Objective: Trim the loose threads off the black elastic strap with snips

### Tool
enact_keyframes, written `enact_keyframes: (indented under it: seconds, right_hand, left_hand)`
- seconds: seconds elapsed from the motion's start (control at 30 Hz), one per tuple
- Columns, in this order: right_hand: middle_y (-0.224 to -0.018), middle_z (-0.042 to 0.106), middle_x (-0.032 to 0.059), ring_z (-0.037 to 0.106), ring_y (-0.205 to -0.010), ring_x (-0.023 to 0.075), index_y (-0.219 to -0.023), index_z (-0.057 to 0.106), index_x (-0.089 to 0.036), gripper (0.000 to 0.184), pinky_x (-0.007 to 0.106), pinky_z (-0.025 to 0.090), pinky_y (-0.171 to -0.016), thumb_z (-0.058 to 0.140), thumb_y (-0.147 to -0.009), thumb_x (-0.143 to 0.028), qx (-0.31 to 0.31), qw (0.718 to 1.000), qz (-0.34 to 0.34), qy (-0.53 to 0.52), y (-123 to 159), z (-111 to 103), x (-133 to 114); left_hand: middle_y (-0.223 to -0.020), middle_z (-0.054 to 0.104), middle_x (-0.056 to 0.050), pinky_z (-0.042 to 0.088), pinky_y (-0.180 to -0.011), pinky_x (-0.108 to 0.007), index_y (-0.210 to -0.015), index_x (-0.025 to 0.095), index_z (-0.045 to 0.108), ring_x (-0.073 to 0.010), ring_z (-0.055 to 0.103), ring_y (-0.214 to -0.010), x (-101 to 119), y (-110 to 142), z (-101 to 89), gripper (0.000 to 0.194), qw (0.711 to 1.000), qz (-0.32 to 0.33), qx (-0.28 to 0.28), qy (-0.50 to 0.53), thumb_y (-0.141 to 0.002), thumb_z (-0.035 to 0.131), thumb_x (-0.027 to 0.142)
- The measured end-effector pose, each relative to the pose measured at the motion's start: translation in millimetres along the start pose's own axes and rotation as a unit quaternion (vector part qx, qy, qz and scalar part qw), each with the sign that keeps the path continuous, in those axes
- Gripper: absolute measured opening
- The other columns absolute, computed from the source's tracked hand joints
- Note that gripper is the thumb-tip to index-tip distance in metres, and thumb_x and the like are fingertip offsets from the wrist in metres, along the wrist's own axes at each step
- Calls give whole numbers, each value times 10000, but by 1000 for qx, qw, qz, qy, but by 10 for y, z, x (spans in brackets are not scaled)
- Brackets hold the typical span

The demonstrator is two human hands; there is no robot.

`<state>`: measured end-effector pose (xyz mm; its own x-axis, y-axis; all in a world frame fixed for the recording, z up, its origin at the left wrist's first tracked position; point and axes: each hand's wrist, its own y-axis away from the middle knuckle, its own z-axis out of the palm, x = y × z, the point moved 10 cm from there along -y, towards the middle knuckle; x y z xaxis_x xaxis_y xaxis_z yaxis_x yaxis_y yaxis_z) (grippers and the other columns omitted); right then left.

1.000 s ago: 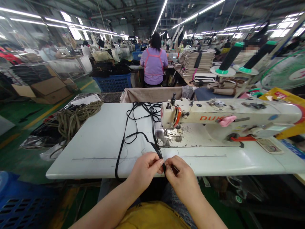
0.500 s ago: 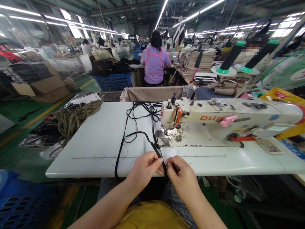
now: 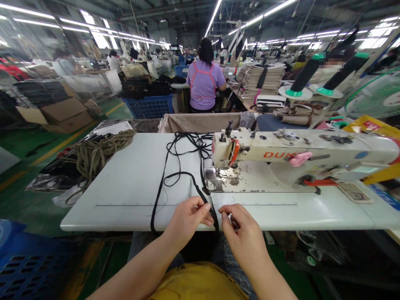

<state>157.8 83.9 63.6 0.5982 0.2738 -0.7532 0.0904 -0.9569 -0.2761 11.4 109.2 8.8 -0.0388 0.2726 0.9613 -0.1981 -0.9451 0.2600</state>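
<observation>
A narrow black strap (image 3: 158, 187) lies in loops on the white sewing table (image 3: 125, 179), and parts of it hang over the front edge. My left hand (image 3: 191, 214) is closed on a length of this strap beside the needle end of the sewing machine (image 3: 250, 156). Just right of the strap, my right hand (image 3: 242, 227) is curled with thumb and forefinger pinched together. Something small and dark shows inside its fingers, too hidden to name. The right fingertips are apart from the strap. Loose thread (image 3: 165, 196) lies on the tabletop.
A heap of olive straps (image 3: 106, 152) lies off the table's left end. A beige fabric bin (image 3: 200, 123) stands behind the table. Black thread cones (image 3: 304, 75) rise at the right, near a green fan (image 3: 375, 93). A blue basket (image 3: 28, 266) sits on the lower left.
My right hand has moved a little to the right, away from the strap, opening a gap between the hands. The left hand stays at the strap.
</observation>
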Motion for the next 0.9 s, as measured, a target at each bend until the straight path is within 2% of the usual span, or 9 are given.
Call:
enact_keyframes:
  seconds: [0.13, 0.27, 0.43, 0.53, 0.6, 0.7, 0.77, 0.9]
  right_hand:
    - [-1011, 668, 53, 627, -878, 219, -1069, 656, -226, 146, 322, 459, -762, 577, -948, -208, -25, 999, -30, 22, 14, 43, -106]
    - [-870, 645, 34, 608, -804, 212, -898, 653, -230, 162, 316, 433, -706, 521, -969, -168, -34, 998, -43, 34, 25, 73, -94]
    - [-849, 606, 30, 585, -789, 208, -873, 611, -230, 157, 316, 422, -702, 499, -975, -190, -13, 999, -22, 20, 25, 17, -11]
    - [-953, 625, 38, 583, -779, 195, -991, 605, -231, 94, 314, 437, -712, 514, -969, -222, 10, 1000, 0, -9, 6, -35, -10]
    - [-1021, 642, 38, 583, -761, 185, -1068, 618, -237, 132, 311, 445, -711, 574, -945, -255, -10, 999, 14, -27, -16, 16, -19]
    - [-887, 659, 14, 584, -752, 190, -917, 668, -240, 73, 306, 432, -699, 604, -929, -273, -46, 997, 27, -49, -48, 129, -8]
    - [-793, 646, 10, 583, -750, 196, -813, 665, -234, 168, 306, 421, -696, 571, -945, -278, -34, 996, 37, -71, -67, 141, 40]
    - [-723, 605, 4, 537, -679, 183, -796, 658, -217, 196, 297, 400, -639, 596, -930, -347, -5, 986, 87, -144, -62, 136, 236]
  left_hand:
    - [-697, 743, -48, 637, -735, -359, -737, 196, 565, -215, 743, -679, 17, -2, 16, 395, 1000, 8, -3, -6, -801, 720, 554]
    - [-693, 748, -51, 636, -726, -360, -727, 202, 561, -228, 751, -684, 30, -10, 6, 366, 1000, 13, -2, -28, -808, 709, 527]
    - [-674, 732, -37, 625, -689, -344, -718, 210, 543, -233, 749, -672, 46, -31, -128, 344, 997, 29, 38, -62, -814, 694, 505]
    - [-670, 724, -28, 621, -694, -342, -723, 211, 538, -225, 745, -666, 24, -36, -113, 339, 997, 28, 29, -62, -826, 680, 501]
    - [-666, 716, -22, 619, -695, -339, -724, 211, 531, -223, 745, -668, 15, -32, -58, 349, 998, 28, 11, -50, -821, 686, 508]
    - [-678, 717, -30, 615, -690, -335, -727, 207, 533, -221, 743, -677, 23, -21, 25, 364, 999, 32, -15, -33, -813, 699, 519]
    - [-691, 728, -44, 617, -693, -339, -731, 203, 541, -215, 738, -671, 27, -18, 48, 365, 999, 32, -22, -30, -816, 698, 521]
    - [-687, 738, -50, 626, -688, -336, -724, 202, 532, -214, 742, -650, -10, -47, -65, 384, 1000, 14, 13, -24, -800, 722, 527]
